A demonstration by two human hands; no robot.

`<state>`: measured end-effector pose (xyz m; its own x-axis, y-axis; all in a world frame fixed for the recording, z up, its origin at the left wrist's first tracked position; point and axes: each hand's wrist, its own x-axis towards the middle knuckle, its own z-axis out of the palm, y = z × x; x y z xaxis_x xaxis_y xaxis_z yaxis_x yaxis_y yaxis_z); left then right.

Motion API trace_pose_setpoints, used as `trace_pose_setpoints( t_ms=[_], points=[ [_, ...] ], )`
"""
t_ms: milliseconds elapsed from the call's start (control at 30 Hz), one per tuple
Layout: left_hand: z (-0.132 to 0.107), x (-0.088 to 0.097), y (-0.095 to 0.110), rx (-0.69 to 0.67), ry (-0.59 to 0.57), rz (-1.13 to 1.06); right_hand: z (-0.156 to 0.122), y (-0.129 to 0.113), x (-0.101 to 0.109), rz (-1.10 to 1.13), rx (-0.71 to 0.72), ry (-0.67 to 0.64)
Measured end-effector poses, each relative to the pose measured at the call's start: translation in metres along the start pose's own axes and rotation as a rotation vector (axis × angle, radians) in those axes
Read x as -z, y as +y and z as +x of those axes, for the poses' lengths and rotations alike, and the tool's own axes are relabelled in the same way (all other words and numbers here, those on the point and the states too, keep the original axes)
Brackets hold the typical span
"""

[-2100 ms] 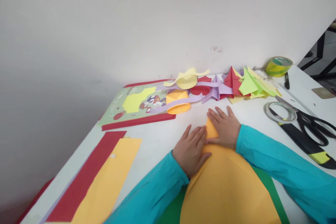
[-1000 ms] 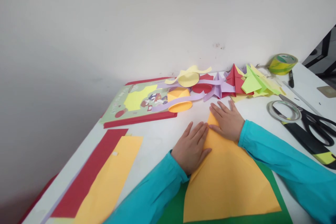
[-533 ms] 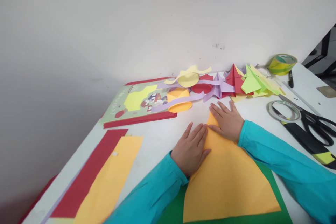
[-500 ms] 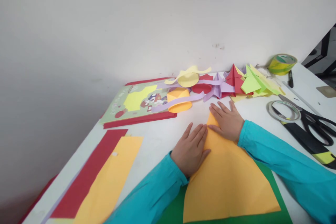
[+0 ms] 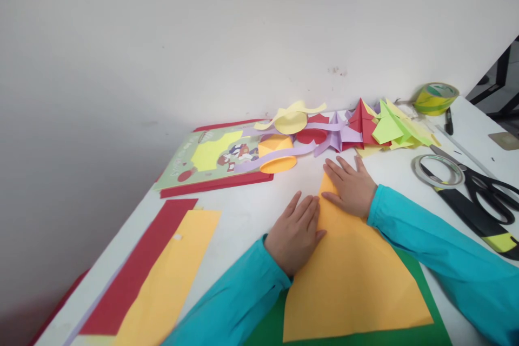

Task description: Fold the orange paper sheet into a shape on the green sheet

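Fingers (image 5: 308, 210) of left hand (image 5: 292, 237) and right hand (image 5: 353, 186) lay outspread, gripping nothing; orange paper (image 5: 352, 284) beneath seemingly needed even pressure.

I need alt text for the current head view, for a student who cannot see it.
A person's left hand and right hand lie flat near the narrow end of a fan-shaped orange paper, which lies partly over a green sheet. At picture right are a clear tape roll and black scissors; colourful paper crafts sit behind.
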<state>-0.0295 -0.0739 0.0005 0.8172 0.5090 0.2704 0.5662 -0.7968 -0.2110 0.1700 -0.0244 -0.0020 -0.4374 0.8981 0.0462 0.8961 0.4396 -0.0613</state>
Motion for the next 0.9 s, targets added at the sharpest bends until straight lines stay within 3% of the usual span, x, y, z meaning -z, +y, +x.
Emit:
trace_pose_setpoints(
  t_ms=[200, 900],
  points=[
    [0.000, -0.001, 0.001, -0.040, 0.153, 0.058, 0.000, 0.000, 0.000, 0.001, -0.008, -0.005],
    [-0.011, 0.001, 0.001, -0.059, 0.228, -0.043, 0.001, 0.001, 0.000, -0.003, -0.003, -0.014]
  ],
)
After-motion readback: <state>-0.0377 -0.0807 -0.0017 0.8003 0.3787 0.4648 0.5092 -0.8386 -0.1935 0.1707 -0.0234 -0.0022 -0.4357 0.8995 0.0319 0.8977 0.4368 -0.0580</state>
